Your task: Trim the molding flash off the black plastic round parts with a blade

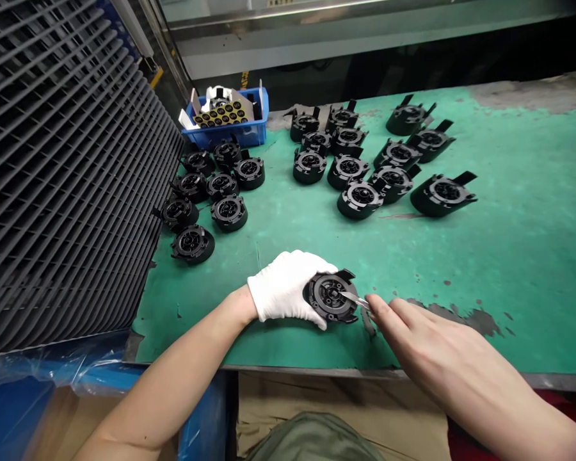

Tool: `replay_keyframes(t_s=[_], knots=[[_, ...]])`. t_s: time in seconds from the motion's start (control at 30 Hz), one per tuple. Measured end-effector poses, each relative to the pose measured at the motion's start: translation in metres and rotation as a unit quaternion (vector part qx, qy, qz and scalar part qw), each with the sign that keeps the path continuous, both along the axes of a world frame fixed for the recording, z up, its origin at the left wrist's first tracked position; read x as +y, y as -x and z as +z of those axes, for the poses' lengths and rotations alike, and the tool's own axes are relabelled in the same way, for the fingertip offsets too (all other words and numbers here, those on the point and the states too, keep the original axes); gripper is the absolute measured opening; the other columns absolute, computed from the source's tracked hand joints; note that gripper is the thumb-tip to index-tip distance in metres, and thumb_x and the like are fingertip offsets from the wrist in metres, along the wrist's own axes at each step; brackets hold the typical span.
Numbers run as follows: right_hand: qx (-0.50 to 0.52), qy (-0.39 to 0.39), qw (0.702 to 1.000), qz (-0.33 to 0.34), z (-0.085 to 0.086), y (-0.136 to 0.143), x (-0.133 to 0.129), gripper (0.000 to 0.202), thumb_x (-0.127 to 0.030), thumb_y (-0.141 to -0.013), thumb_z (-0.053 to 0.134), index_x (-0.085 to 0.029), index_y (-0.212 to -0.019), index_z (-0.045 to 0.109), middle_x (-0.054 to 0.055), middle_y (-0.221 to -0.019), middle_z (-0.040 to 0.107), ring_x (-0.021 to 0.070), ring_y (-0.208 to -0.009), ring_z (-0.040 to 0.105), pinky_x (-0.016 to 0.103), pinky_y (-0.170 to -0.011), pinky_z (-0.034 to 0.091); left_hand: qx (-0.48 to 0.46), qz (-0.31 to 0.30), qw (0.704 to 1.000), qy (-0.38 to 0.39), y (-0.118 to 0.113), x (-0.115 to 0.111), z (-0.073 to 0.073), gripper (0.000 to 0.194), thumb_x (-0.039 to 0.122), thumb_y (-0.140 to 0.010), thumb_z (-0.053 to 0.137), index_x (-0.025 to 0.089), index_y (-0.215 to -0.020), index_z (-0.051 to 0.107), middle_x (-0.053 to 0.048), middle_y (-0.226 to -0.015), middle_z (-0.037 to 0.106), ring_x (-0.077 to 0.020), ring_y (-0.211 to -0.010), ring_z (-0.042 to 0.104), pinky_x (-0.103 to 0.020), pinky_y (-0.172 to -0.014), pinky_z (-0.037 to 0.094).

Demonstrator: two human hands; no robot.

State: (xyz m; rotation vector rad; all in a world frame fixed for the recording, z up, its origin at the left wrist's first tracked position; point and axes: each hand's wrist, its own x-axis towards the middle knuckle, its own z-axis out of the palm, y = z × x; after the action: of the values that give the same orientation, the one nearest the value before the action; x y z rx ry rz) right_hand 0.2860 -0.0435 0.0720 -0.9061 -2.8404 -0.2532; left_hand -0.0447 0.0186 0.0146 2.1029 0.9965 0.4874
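My left hand, in a white glove, is wrapped round the side of a round black plastic part near the table's front edge. The part's face, with rings and small holes, is tilted toward me, and a tab sticks up at its upper right. My bare right hand is closed round the handle of a craft knife. The knife's blade tip lies over the middle of the part's face; whether it touches cannot be made out.
Several similar black parts stand at the left, with more at the back middle and right. A blue bin holding a sheet of round stickers sits at the back left. Stacked grey grid trays rise at the left of the green tabletop.
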Motion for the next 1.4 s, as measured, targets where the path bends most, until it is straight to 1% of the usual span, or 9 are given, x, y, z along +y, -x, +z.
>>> replay_keyframes(t_s=[0.37,0.5,0.67,0.77,0.87,0.97,1.1,1.23,1.4], knots=[[0.030,0.007,1.000,-0.006,-0.009,0.004,-0.009,0.076,0.011,-0.088,0.053,-0.013,-0.159,0.063,0.003,-0.096,0.076,0.0212,-0.073,0.073,0.033,-0.064,0.055,-0.006,-0.004,1.000,0.005,0.000,0.001,-0.002,0.111,0.081,-0.070,0.122,0.027,-0.160,0.085,-0.017,-0.152,0.094,-0.0497,-0.146,0.090,-0.059,-0.131,0.069],[0.048,0.023,0.998,0.016,-0.010,0.001,-0.006,0.063,0.009,-0.100,0.050,-0.012,-0.157,0.065,0.002,-0.095,0.074,0.0196,-0.072,0.073,0.032,-0.064,0.054,-0.004,0.002,1.000,0.005,0.000,0.001,-0.002,0.109,0.083,-0.069,0.122,0.027,-0.156,0.086,-0.016,-0.149,0.094,-0.0497,-0.144,0.089,-0.060,-0.130,0.069],[0.098,0.045,0.993,-0.056,-0.001,-0.016,-0.004,0.037,-0.021,-0.130,0.055,-0.018,-0.164,0.068,0.004,-0.102,0.077,0.0208,-0.077,0.078,0.034,-0.066,0.055,-0.013,0.076,0.997,-0.024,-0.003,-0.006,0.000,0.086,0.082,-0.059,0.126,0.025,-0.111,0.088,-0.018,-0.137,0.091,-0.0481,-0.136,0.087,-0.065,-0.127,0.071],[0.141,0.066,0.984,-0.091,-0.003,-0.015,-0.016,0.035,-0.028,-0.132,0.056,-0.020,-0.165,0.068,0.005,-0.107,0.080,0.0211,-0.083,0.082,0.034,-0.072,0.059,-0.021,0.097,0.994,-0.043,-0.004,-0.012,0.002,0.081,0.080,-0.053,0.128,0.025,-0.086,0.079,-0.023,-0.152,0.085,-0.0518,-0.149,0.081,-0.069,-0.131,0.069],[0.129,0.049,0.988,-0.074,-0.011,-0.008,-0.023,0.033,-0.027,-0.133,0.054,-0.019,-0.160,0.070,0.001,-0.097,0.073,0.0187,-0.073,0.075,0.034,-0.065,0.054,-0.039,0.066,0.997,-0.027,-0.005,-0.018,-0.002,0.082,0.081,-0.057,0.127,0.026,-0.079,0.071,-0.024,-0.150,0.085,-0.0511,-0.151,0.080,-0.066,-0.129,0.071],[0.108,0.001,0.990,-0.088,-0.017,-0.004,-0.016,0.030,-0.026,-0.132,0.056,-0.018,-0.157,0.071,0.001,-0.093,0.070,0.0199,-0.069,0.070,0.036,-0.060,0.048,-0.086,0.073,0.993,-0.014,-0.007,-0.021,-0.011,0.093,0.086,-0.050,0.126,0.027,-0.096,0.070,-0.023,-0.149,0.084,-0.0476,-0.145,0.084,-0.065,-0.125,0.074],[0.097,-0.006,0.994,-0.055,-0.010,-0.004,0.002,0.035,-0.010,-0.124,0.053,-0.015,-0.150,0.075,0.002,-0.088,0.068,0.0209,-0.067,0.065,0.037,-0.059,0.044,-0.092,0.085,0.992,0.001,-0.013,-0.019,-0.011,0.127,0.087,-0.046,0.127,0.025,-0.142,0.071,-0.024,-0.163,0.080,-0.0504,-0.151,0.084,-0.071,-0.135,0.069],[0.079,-0.016,0.995,-0.055,-0.003,-0.002,0.002,0.050,0.006,-0.107,0.053,-0.014,-0.147,0.075,0.004,-0.086,0.068,0.0234,-0.069,0.067,0.040,-0.057,0.040,-0.053,0.035,0.997,0.042,-0.017,-0.013,-0.002,0.102,0.078,-0.068,0.123,0.027,-0.146,0.080,-0.017,-0.152,0.089,-0.0494,-0.145,0.088,-0.066,-0.136,0.070],[0.068,-0.014,0.994,-0.080,-0.009,0.006,-0.007,0.047,0.000,-0.114,0.050,-0.016,-0.155,0.067,0.003,-0.090,0.069,0.0234,-0.073,0.071,0.039,-0.063,0.048,-0.061,0.041,0.997,0.016,-0.016,-0.012,-0.008,0.113,0.084,-0.068,0.121,0.024,-0.156,0.082,-0.020,-0.161,0.088,-0.0509,-0.153,0.085,-0.068,-0.142,0.065]])
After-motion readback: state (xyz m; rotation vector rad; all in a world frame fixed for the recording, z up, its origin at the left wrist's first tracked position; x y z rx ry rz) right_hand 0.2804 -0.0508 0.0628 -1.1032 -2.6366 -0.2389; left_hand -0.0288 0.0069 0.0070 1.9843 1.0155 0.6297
